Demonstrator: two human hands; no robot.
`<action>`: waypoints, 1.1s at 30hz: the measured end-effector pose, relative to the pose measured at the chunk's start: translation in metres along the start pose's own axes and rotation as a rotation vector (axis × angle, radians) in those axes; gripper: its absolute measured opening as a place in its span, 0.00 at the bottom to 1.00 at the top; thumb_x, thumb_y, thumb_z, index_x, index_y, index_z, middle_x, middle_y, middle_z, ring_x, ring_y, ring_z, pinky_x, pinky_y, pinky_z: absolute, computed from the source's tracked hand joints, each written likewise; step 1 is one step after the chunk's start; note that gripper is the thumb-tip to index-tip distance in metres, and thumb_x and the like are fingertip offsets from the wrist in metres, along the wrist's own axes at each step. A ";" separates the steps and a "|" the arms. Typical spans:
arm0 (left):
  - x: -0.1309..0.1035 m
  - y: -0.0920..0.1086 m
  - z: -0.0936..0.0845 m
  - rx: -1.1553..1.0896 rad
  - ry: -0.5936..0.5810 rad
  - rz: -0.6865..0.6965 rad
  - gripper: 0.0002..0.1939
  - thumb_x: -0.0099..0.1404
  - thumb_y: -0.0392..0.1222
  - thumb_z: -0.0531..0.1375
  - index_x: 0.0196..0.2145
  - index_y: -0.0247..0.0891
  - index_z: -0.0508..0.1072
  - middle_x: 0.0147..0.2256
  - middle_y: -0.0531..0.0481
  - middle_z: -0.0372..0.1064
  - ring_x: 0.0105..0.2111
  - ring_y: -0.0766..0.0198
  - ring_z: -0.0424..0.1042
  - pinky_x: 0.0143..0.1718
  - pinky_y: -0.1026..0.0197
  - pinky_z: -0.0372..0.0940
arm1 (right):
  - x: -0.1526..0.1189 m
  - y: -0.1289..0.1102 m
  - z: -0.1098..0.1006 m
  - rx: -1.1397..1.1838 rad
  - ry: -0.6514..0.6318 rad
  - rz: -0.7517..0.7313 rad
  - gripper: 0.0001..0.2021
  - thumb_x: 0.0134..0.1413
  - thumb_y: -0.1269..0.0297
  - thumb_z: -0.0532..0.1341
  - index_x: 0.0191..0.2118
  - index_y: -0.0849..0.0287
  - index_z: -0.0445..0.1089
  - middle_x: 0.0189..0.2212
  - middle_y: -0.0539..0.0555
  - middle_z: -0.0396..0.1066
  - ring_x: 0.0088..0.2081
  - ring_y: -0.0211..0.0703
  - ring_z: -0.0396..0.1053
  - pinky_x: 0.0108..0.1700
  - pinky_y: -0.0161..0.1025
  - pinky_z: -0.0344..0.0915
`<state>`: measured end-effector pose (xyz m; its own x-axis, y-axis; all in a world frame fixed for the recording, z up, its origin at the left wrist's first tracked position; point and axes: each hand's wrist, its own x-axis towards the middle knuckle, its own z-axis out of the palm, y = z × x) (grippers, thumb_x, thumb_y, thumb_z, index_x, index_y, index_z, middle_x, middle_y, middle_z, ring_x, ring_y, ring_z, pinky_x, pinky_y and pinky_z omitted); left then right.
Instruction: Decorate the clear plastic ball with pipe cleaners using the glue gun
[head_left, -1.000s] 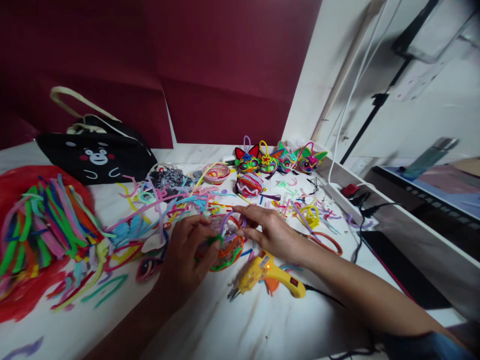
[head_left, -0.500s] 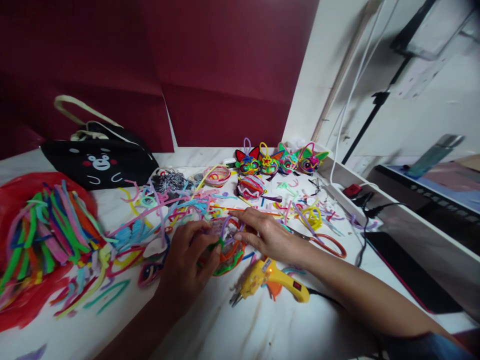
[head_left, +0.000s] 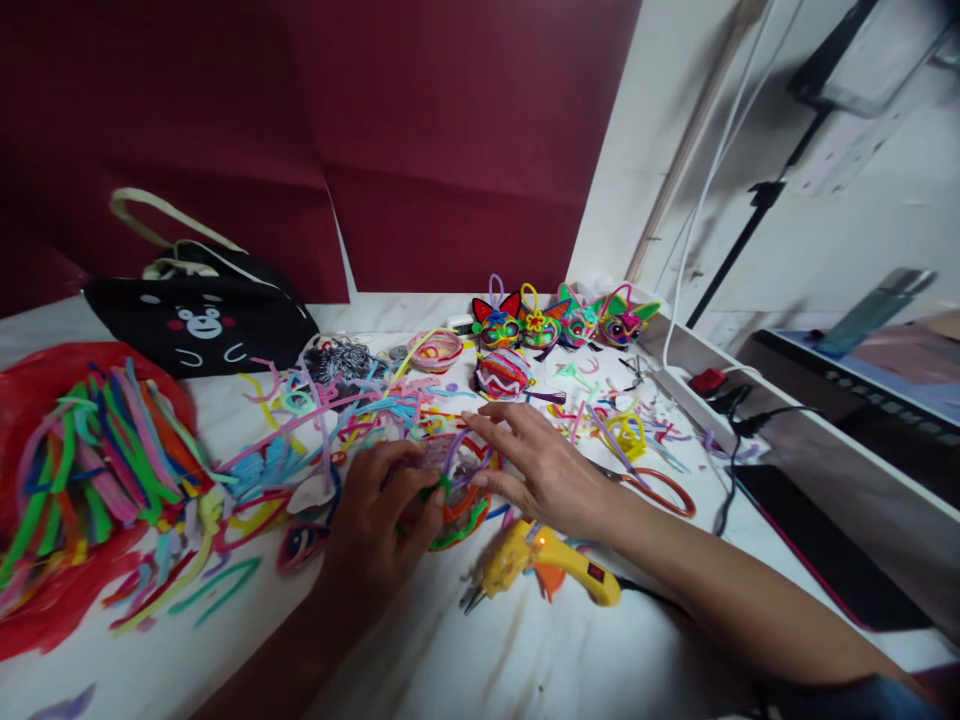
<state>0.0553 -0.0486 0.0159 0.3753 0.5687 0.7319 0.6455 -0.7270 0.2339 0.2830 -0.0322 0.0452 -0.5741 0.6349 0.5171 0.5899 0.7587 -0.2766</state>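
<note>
My left hand [head_left: 394, 510] is closed in a pinch on a small green pipe cleaner [head_left: 444, 487], and its fingers hide part of it. A purple pipe cleaner [head_left: 452, 452] rises in a curve from beside that pinch. Below lies a round craft piece [head_left: 471, 520] with orange and green edging, partly covered by my hands. My right hand [head_left: 536, 462] is open at the right of the purple pipe cleaner, thumb apart from the fingers. Near its wrist, a yellow glue gun [head_left: 544, 560] lies on the table, nozzle to the left, with an orange light showing.
Orange-handled scissors [head_left: 658, 492] lie right of my right hand. Pipe cleaner bundles [head_left: 97, 470] rest on a red bag [head_left: 45, 625] at left. Several finished animal-face ornaments [head_left: 540, 325] stand at the back. A black bag [head_left: 202, 325] and a power strip [head_left: 694, 405] flank the scattered scraps.
My right hand's fingers have spread and lifted slightly away from the purple pipe cleaner. My left hand keeps its pinch in nearly the same place.
</note>
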 end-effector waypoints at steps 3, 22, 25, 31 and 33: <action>0.000 0.001 0.001 -0.008 0.006 0.003 0.06 0.68 0.33 0.58 0.42 0.41 0.66 0.46 0.45 0.61 0.45 0.55 0.66 0.45 0.51 0.65 | -0.002 -0.010 -0.003 -0.109 0.077 -0.151 0.17 0.69 0.60 0.53 0.56 0.63 0.67 0.49 0.65 0.69 0.51 0.55 0.65 0.50 0.53 0.65; -0.001 -0.001 0.002 -0.030 0.023 -0.011 0.06 0.68 0.33 0.58 0.42 0.40 0.67 0.45 0.46 0.63 0.47 0.55 0.67 0.48 0.52 0.64 | -0.006 -0.015 0.011 -0.196 0.064 -0.325 0.12 0.68 0.70 0.53 0.50 0.63 0.71 0.46 0.60 0.74 0.46 0.51 0.66 0.45 0.49 0.61; -0.001 0.000 0.002 -0.043 0.037 -0.004 0.05 0.68 0.33 0.58 0.42 0.40 0.67 0.45 0.46 0.63 0.46 0.56 0.67 0.47 0.52 0.64 | -0.007 -0.014 0.012 -0.262 0.070 -0.339 0.11 0.69 0.70 0.53 0.51 0.63 0.70 0.47 0.60 0.74 0.47 0.50 0.66 0.46 0.49 0.61; -0.004 0.000 0.001 -0.095 0.027 -0.031 0.06 0.70 0.32 0.55 0.43 0.39 0.69 0.47 0.45 0.64 0.49 0.57 0.66 0.50 0.53 0.63 | -0.007 -0.013 0.010 -0.353 0.035 -0.378 0.12 0.69 0.71 0.53 0.52 0.65 0.70 0.50 0.59 0.73 0.48 0.51 0.65 0.46 0.51 0.62; -0.005 0.000 0.001 -0.121 0.014 -0.051 0.09 0.71 0.32 0.53 0.45 0.40 0.69 0.48 0.46 0.64 0.50 0.57 0.66 0.51 0.52 0.62 | -0.007 -0.013 0.010 -0.374 0.025 -0.386 0.13 0.69 0.71 0.53 0.53 0.65 0.70 0.51 0.59 0.73 0.49 0.51 0.65 0.46 0.52 0.62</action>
<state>0.0540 -0.0510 0.0120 0.3342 0.6010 0.7261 0.5783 -0.7390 0.3455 0.2741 -0.0446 0.0375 -0.7781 0.3132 0.5445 0.5035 0.8293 0.2426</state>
